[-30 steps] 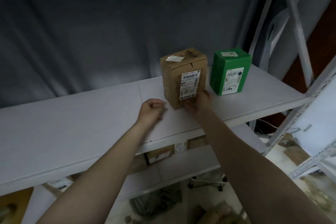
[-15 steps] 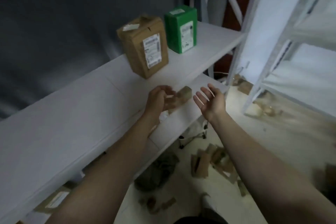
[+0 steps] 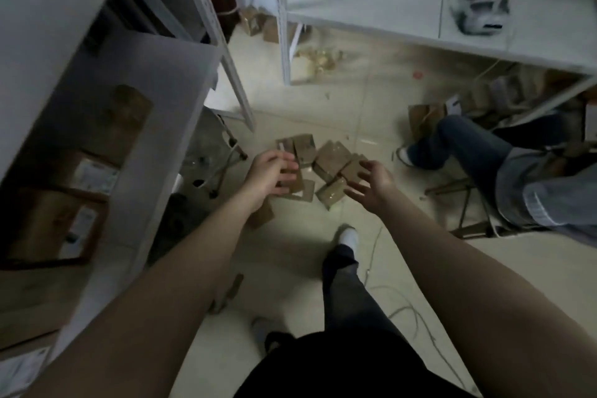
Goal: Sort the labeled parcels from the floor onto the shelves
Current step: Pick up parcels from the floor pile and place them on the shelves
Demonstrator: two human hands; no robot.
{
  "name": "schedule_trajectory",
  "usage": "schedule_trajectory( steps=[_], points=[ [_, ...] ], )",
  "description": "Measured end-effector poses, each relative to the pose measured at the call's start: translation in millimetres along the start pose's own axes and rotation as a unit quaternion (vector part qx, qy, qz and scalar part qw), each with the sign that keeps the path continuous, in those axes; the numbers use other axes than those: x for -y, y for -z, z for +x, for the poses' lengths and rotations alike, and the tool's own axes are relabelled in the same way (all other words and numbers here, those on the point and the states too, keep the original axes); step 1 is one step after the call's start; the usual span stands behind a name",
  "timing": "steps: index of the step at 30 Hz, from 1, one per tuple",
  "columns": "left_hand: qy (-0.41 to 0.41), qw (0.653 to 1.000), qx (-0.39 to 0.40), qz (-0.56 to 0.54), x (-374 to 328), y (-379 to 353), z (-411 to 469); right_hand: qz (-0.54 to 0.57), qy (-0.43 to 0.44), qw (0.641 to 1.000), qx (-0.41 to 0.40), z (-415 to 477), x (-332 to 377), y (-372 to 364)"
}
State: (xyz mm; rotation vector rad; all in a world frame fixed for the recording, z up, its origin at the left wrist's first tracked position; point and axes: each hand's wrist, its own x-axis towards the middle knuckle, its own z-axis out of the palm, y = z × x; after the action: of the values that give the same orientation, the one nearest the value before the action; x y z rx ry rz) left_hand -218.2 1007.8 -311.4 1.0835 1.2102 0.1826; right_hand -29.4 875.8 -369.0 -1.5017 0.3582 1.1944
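The step in hand looks like the reach down for a parcel: the left hand and right hand hang over the floor, fingers loosely spread and holding nothing. The pile of brown parcels lies on the floor between them, at about two o'clock of the left fingers and ten o'clock of the right, seemingly untouched. The next move probably calls for stooping, gripping one box and reading its label before choosing a shelf.
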Motion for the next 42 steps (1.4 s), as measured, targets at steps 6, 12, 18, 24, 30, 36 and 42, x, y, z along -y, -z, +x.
schedule_trajectory(
  steps=[6,12,18,24,30,36,42],
  points=[
    [0.148,0.988,-0.02,0.033,40.8,-89.0,143.1,-0.07,-0.097,0.99,-0.068,133.2,14.7,56.6],
    [0.21,0.975,0.016,0.072,99.4,-151.2,292.1,-0.15,-0.168,0.97,-0.09,282.0,-0.4,91.5],
    [0.251,0.96,0.024,0.117,199.4,-178.3,433.2,-0.157,-0.221,0.957,-0.099,428.2,-72.4,115.1],
    [0.267,0.944,0.055,0.185,313.0,-199.4,567.5,-0.194,-0.26,0.943,-0.076,563.3,-161.8,131.1],
    [0.279,0.922,0.144,0.226,403.1,-236.6,639.8,-0.12,-0.253,0.956,-0.089,661.1,-222.9,146.5],
    [0.326,0.922,0.14,0.152,423.2,-250.3,646.4,0.009,-0.231,0.966,-0.114,687.4,-244.5,147.6],
    [0.378,0.914,0.094,0.108,383.3,-223.1,607.7,0.003,-0.241,0.963,-0.118,639.8,-224.8,139.4]
  ],
)
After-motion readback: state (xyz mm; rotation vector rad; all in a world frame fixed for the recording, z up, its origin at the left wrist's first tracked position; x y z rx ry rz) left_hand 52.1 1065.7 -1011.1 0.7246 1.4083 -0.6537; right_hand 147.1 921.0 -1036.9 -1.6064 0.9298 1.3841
